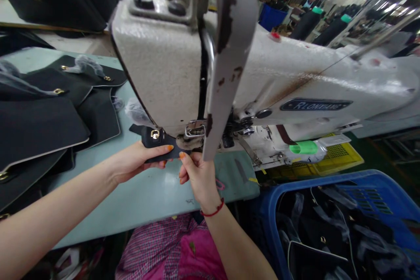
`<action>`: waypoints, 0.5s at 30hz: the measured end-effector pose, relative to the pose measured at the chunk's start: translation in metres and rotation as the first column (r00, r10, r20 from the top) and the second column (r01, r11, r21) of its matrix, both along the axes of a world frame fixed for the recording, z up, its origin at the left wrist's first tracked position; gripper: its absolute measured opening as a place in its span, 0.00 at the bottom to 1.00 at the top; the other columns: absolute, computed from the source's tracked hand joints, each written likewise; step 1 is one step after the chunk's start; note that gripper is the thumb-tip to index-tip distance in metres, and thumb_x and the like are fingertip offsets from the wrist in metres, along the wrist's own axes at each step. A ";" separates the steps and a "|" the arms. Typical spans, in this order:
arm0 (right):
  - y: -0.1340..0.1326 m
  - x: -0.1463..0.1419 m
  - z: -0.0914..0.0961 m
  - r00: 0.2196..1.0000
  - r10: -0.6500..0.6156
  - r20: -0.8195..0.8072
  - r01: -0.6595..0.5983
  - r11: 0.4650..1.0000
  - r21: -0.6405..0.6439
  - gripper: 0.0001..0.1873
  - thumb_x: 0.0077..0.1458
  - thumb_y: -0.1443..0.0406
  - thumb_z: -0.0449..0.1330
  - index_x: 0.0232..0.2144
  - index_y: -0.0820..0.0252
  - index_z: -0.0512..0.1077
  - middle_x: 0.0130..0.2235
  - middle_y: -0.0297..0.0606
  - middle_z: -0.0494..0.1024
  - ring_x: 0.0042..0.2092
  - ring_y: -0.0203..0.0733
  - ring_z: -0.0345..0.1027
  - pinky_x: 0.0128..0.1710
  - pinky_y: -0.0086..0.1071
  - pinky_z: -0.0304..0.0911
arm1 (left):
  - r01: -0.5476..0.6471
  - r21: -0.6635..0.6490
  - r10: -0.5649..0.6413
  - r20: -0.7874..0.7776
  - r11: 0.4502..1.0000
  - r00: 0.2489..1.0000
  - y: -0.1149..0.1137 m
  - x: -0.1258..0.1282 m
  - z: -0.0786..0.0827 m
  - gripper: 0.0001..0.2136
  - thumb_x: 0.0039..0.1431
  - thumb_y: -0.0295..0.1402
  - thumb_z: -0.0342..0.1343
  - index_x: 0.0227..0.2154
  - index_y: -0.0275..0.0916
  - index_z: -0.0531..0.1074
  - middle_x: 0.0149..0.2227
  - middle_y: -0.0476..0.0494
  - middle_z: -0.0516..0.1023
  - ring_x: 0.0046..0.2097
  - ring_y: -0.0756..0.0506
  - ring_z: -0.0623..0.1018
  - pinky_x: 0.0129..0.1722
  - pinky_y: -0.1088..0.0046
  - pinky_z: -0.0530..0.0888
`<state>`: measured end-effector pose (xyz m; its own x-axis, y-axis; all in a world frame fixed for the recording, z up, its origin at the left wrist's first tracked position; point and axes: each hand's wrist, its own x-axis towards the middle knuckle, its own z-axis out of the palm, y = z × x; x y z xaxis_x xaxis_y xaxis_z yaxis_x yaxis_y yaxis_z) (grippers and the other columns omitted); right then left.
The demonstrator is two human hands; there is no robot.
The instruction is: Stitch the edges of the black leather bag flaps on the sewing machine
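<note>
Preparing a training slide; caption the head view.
Left hand holds a black gold-clasped piece at an industrial sewing machine, right hand alongside.

On the table, panels lie in a pile left of the sewing machine. A small piece sits by the machine's needle area, hands at its near edge (left hand left of right hand). Near right stands a basket holding more panels; a crate lies beyond.

Yellow crate behind a blue basket.
</note>
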<state>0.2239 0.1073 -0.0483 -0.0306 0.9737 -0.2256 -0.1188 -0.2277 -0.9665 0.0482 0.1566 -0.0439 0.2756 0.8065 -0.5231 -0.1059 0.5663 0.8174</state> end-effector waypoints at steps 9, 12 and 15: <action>0.002 -0.017 -0.006 0.988 -0.140 -0.068 0.137 0.990 -0.046 0.23 0.56 0.52 0.58 0.17 0.61 0.68 0.16 0.31 0.70 0.16 0.31 0.64 0.16 0.23 0.59 | -0.054 -0.004 0.054 -0.031 0.999 0.998 0.005 0.000 -0.001 0.13 0.41 0.34 0.70 0.31 0.34 0.79 0.33 0.40 0.81 0.29 0.49 0.75 0.26 0.78 0.75; 0.000 -0.026 -0.008 0.970 -0.204 -0.133 0.197 0.978 -0.066 0.22 0.56 0.52 0.57 0.19 0.61 0.70 0.18 0.32 0.72 0.17 0.33 0.66 0.18 0.24 0.62 | -0.053 -0.001 0.053 -0.040 0.999 0.998 0.007 -0.001 -0.002 0.13 0.40 0.32 0.70 0.31 0.35 0.79 0.32 0.42 0.81 0.29 0.49 0.75 0.26 0.79 0.75; -0.001 -0.032 -0.011 0.960 -0.230 -0.158 0.223 0.973 -0.061 0.22 0.58 0.53 0.57 0.20 0.61 0.71 0.19 0.33 0.74 0.18 0.34 0.68 0.19 0.24 0.63 | -0.027 0.010 0.027 -0.037 1.000 0.999 0.007 -0.002 -0.002 0.12 0.42 0.33 0.69 0.31 0.34 0.78 0.30 0.42 0.80 0.27 0.50 0.74 0.27 0.77 0.75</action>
